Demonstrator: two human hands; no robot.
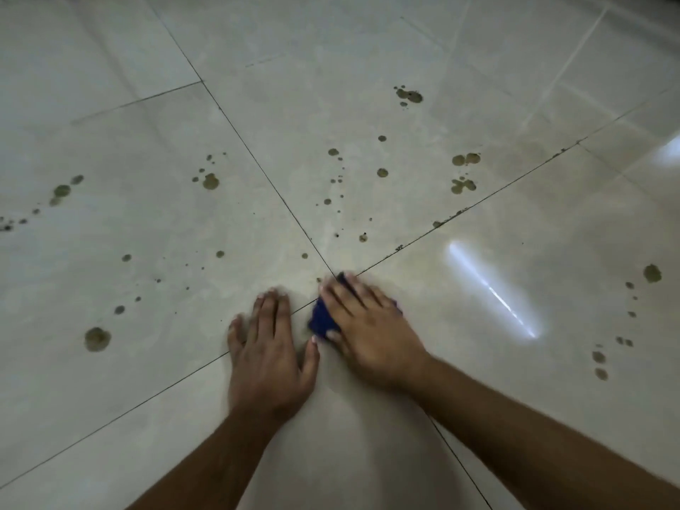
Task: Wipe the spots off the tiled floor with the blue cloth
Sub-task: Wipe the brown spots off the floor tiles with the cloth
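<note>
The blue cloth (321, 319) lies bunched on the pale tiled floor (404, 46), just below the point where four tiles meet. My right hand (362, 325) presses flat on top of it and hides most of it. My left hand (270, 347) rests palm down on the tile beside it, fingers spread, holding nothing. Brownish spots (464, 185) are scattered over the tiles ahead, with a big one (97, 339) at the left and more spots (652, 273) at the right.
Dark grout lines (257, 161) cross the floor diagonally. A bright streak of reflected light (493, 288) lies on the tile to the right of my hands. Several small specks dot the floor between the larger spots.
</note>
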